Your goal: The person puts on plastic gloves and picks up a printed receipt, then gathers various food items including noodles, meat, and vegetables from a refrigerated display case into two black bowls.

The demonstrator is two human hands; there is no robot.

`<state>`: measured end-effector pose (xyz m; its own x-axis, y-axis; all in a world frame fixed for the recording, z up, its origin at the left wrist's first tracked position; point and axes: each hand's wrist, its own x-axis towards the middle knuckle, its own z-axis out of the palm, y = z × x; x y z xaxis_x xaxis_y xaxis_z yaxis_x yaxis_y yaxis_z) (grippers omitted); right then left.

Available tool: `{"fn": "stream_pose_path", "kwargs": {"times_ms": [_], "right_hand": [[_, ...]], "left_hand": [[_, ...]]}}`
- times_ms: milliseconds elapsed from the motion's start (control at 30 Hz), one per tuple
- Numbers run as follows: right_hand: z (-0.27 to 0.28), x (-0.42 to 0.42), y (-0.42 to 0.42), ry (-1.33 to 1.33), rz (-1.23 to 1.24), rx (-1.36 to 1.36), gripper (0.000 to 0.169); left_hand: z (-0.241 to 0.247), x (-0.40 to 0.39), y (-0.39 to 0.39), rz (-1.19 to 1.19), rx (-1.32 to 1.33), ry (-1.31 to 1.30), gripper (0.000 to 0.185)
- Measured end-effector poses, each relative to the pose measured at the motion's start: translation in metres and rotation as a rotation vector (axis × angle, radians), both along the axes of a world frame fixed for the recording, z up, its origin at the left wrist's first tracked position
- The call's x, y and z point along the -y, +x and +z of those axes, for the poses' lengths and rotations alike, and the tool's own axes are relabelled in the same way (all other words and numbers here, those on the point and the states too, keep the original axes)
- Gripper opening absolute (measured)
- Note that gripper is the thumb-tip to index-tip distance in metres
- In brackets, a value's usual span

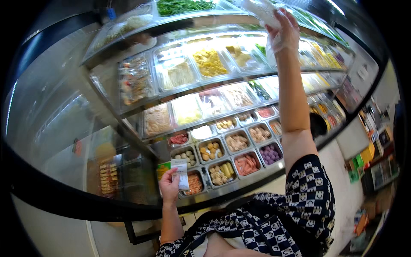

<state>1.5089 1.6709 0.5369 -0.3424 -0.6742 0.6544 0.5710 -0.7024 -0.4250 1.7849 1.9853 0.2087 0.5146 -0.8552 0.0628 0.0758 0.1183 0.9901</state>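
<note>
My left hand [170,184], low at the front of a refrigerated display case, holds a printed paper slip [180,175] between thumb and fingers. A green and yellow packet or card [163,169] shows just behind that hand; I cannot tell whether it is gripped too. My right hand [282,32] is raised to the top shelf in a clear plastic glove. Its fingers close around a whitish, translucent plastic-wrapped bundle [261,13], whose contents are blurred. Below the slip sits a steel pan of orange-pink sausages [194,183].
Tiered shelves hold clear trays of enoki mushrooms [178,75], yellow tofu skin [210,62] and leafy greens [186,7]. Steel pans of fish balls [186,155], pink sausages [246,164] and purple balls [270,154] fill the bottom. A dark frame [80,205] edges the case.
</note>
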Motion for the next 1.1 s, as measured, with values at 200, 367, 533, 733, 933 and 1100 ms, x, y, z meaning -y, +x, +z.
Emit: {"fn": "stream_pose_path", "kwargs": {"times_ms": [200,367,533,733,933,1100], "right_hand": [[-0.178,-0.075,-0.148,0.418,0.213,0.047,0.035],[-0.346,-0.132,-0.281,0.93,0.377,0.235,0.026],[-0.449,-0.191,-0.471,1.021,0.392,0.235,0.02],[-0.433,-0.248,-0.624,1.045,0.002,0.219,0.031],[-0.441,-0.263,-0.707,1.092,-0.153,0.305,0.028],[-0.46,-0.247,-0.746,1.063,-0.128,0.358,0.03]], "left_hand": [[-0.018,-0.002,-0.092,-0.146,-0.108,0.026,0.033],[-0.017,0.008,-0.209,-0.247,-0.029,0.002,0.045],[-0.005,0.039,-0.355,-0.364,-0.069,-0.06,0.047],[0.018,0.069,-0.47,-0.584,-0.085,-0.288,0.055],[0.031,0.098,-0.536,-0.779,-0.184,-0.354,0.078],[0.024,0.134,-0.565,-0.775,-0.101,-0.364,0.079]]}}
